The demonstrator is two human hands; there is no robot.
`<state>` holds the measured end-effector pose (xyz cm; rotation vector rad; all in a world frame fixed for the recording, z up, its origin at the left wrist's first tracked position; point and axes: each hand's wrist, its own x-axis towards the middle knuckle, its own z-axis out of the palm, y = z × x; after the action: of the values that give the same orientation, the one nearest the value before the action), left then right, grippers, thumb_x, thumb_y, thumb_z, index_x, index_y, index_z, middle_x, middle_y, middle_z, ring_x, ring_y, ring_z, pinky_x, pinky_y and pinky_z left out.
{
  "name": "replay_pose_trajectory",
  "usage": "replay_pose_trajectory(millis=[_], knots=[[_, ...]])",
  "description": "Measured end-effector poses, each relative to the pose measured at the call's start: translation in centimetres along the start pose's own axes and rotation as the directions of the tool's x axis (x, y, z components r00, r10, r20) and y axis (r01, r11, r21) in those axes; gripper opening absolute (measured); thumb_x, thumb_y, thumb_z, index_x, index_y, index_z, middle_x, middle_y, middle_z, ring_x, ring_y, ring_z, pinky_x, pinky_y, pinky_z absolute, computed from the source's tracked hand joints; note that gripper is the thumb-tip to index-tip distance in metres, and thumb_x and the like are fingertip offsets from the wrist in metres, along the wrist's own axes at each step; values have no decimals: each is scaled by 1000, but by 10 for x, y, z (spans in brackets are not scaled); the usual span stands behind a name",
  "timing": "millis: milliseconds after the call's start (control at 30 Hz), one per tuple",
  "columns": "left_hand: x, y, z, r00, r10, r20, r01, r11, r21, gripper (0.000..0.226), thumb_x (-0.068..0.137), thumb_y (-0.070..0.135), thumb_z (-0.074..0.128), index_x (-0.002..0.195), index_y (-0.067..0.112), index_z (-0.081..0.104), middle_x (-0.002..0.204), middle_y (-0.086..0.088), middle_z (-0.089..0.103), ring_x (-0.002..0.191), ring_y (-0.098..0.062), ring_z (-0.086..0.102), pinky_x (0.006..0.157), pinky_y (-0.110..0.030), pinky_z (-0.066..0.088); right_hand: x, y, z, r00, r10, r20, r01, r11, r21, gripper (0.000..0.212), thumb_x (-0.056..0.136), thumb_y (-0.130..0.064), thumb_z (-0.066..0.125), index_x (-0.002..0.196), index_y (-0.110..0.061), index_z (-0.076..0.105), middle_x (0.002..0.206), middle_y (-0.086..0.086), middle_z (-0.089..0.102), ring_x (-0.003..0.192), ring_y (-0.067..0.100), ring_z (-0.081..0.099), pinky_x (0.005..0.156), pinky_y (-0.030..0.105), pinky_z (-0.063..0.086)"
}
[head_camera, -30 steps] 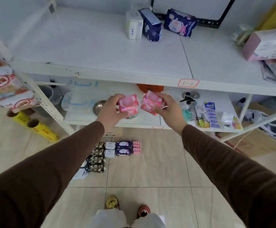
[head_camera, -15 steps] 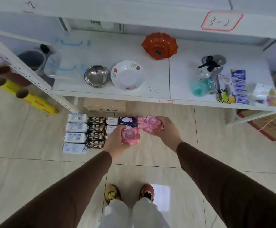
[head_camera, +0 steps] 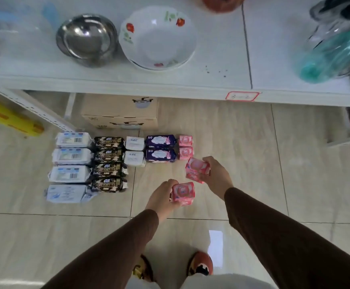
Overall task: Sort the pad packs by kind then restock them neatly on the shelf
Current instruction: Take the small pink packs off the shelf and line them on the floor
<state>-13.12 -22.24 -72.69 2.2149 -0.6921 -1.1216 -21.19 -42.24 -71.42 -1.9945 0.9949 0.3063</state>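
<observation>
1. Left hand (head_camera: pixel 162 198) grips one pink pad pack (head_camera: pixel 182 193), right hand (head_camera: pixel 216 174) grips another pink pack (head_camera: pixel 197 170). A second ago both were up at shelf height; now they're low over the floor.
2. The right one's just below the pink column (head_camera: pixel 185 146), last in the sorted rows.
3. So it's still sorting, I'd say; restocking the shelf (head_camera: pixel 211 84) comes later.
</observation>
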Motion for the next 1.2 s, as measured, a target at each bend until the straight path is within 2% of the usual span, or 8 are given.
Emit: replay_pose_trajectory(millis=[167,333,400,533,667,767,933,1200], knots=[[69,-50,44,1000,-26,15,26,1000,-8,53,80,32,79,123,21,51,110,3,63,92,-12,61,79,-22,50,71,48,52,999,-32,27,35,992,-118,38,84,-14,73,117,-22,55,109,-1,61,91,18,60,75,25,44],[124,-98,87,1000,-24,-5,23,999,-43,42,77,35,79,107,24,50,96,6,65,81,-10,61,77,-32,55,127,87,99,995,-88,53,97,973,-208,39,87,-18,72,122,-19,54,112,-2,52,94,18,58,82,25,45],[141,-113,101,1000,-8,-12,8,999,-51,40,77,38,79,102,25,51,93,7,65,80,-11,62,75,-31,55,144,98,113,992,-113,49,121,968,-220,39,88,-20,70,125,-20,55,115,-1,51,97,19,59,85,25,47],[167,-132,121,999,27,-45,-32,993,-112,38,78,36,79,105,33,53,96,13,65,87,-1,62,78,-22,54,165,112,131,989,-150,15,151,971,-185,43,91,-24,66,132,-26,53,117,-3,53,100,18,61,89,28,51],[184,-137,131,995,25,-102,-43,984,-174,41,81,29,79,108,43,52,98,19,65,91,8,61,77,-11,51,174,119,138,989,-148,-24,143,980,-140,44,92,-24,63,134,-28,48,119,-4,54,99,15,60,86,27,52],[194,-139,136,990,38,-136,-57,988,-145,41,84,25,77,110,43,50,99,18,64,92,4,62,80,-14,52,175,122,140,989,-136,-51,130,985,-113,45,92,-22,65,133,-26,46,123,-5,51,98,13,60,85,27,53],[199,-143,142,983,41,-178,-60,993,-104,43,82,22,75,115,37,51,103,14,56,94,-4,61,85,-30,57,176,124,140,988,-141,-68,133,985,-113,44,91,-23,68,129,-23,47,128,-4,47,103,16,64,87,34,58],[199,-140,149,981,19,-193,-39,994,-101,52,77,39,79,118,33,47,108,8,57,95,-7,61,85,-28,58,175,131,140,992,-108,-70,99,988,-117,47,90,-25,69,131,-22,46,132,-3,47,108,18,62,91,38,57]])
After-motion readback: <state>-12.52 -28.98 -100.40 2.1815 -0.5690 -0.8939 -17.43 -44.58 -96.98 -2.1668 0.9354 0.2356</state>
